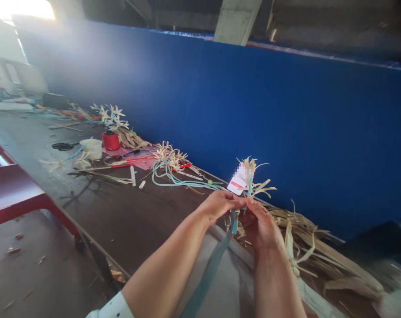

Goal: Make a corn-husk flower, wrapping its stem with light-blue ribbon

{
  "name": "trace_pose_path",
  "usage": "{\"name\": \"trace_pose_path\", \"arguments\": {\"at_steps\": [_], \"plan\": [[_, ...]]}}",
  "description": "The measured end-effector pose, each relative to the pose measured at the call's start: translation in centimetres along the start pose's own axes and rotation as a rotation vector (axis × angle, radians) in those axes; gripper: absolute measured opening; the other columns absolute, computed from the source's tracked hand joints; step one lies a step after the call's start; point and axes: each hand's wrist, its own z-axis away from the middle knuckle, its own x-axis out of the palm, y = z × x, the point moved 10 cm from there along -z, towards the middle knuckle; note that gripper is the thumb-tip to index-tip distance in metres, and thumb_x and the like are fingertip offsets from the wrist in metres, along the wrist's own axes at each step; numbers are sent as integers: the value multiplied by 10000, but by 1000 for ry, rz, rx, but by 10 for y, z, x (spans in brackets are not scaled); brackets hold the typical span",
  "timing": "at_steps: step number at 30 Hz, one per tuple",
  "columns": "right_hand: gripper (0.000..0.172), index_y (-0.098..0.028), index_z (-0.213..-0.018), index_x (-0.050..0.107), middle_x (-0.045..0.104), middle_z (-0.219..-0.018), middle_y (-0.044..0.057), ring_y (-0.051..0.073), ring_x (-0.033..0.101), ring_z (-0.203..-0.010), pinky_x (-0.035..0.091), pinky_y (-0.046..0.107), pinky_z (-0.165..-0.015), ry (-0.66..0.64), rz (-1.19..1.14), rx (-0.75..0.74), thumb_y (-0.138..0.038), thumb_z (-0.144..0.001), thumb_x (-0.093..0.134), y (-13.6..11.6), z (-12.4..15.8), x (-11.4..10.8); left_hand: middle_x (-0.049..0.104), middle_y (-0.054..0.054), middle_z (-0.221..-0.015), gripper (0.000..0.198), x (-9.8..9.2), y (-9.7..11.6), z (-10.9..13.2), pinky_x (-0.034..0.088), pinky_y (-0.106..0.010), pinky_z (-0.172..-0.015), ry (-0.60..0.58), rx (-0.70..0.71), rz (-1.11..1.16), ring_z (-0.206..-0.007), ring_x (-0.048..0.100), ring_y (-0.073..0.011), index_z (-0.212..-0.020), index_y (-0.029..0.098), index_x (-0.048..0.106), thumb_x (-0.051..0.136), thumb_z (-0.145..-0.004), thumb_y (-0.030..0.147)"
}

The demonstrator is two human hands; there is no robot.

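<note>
My left hand (222,205) and my right hand (262,221) meet over the table, fingertips pinched together at the base of a dried-husk flower (262,189). Its pale, thin petals spread out above my fingers, and a light blue stem shows among them. A teal strap (209,269) runs up from the bottom of the view to just below my hands. Right behind the fingers is a white card with a red band (236,185), partly blurred out. The exact grip of each finger is partly hidden.
Dried husks (333,260) lie to the right. Along the blue partition (220,106) are more husk flowers (169,154), light blue cords (183,181), a red thread spool (111,140), a white cup (92,149) and black scissors (64,146). A red chair (24,194) stands left.
</note>
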Motion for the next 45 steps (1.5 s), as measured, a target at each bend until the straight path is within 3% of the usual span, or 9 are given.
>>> {"name": "trace_pose_path", "arguments": {"at_steps": [7,13,20,30,34,40,45], "plan": [[89,-181,-701,670,600,-639,-40,54,474,-511,373,161,-426,-2,-113,33,-219,-650,732,1,3,5,465,32,-524,429,7,-2,3,175,-220,-466,-63,-55,135,-467,338,-35,-622,97,569,784,-460,431],[82,-186,-670,663,622,-664,-25,80,526,-566,409,184,-468,-25,-121,49,-245,-665,720,-1,6,11,492,19,-547,410,10,3,4,210,-208,-480,-91,-20,171,-497,393,-42,-636,86,582,789,-473,400],[90,-174,-695,662,617,-619,-23,67,488,-478,338,181,-389,6,-149,43,-236,-660,717,-1,5,6,492,25,-547,427,12,3,6,233,-201,-485,-99,-30,162,-492,392,-40,-640,89,580,780,-473,428],[171,-166,-758,677,654,-713,6,101,561,-583,418,190,-458,31,-97,14,-280,-644,732,-1,3,1,447,36,-569,438,9,-10,1,124,-194,-430,-60,-77,164,-451,300,-14,-663,100,563,769,-479,440],[220,-172,-785,684,639,-693,1,99,535,-562,392,196,-454,104,26,-41,-326,-636,736,-8,8,1,467,26,-575,434,1,-5,0,204,-185,-447,38,-27,75,-480,354,-30,-646,99,555,740,-510,466],[344,-200,-745,682,564,-530,-17,108,450,-451,323,239,-418,245,338,-140,-532,-664,641,-21,12,-11,447,45,-509,374,-5,3,-1,214,-192,-446,113,38,-42,-441,313,-30,-680,101,596,693,-581,448],[453,-189,-788,677,531,-469,-27,123,457,-444,311,251,-435,337,614,-185,-602,-605,641,-34,15,-24,496,29,-532,306,-13,9,-1,296,-199,-517,203,79,-273,-499,384,-57,-739,112,658,645,-640,401]]}}
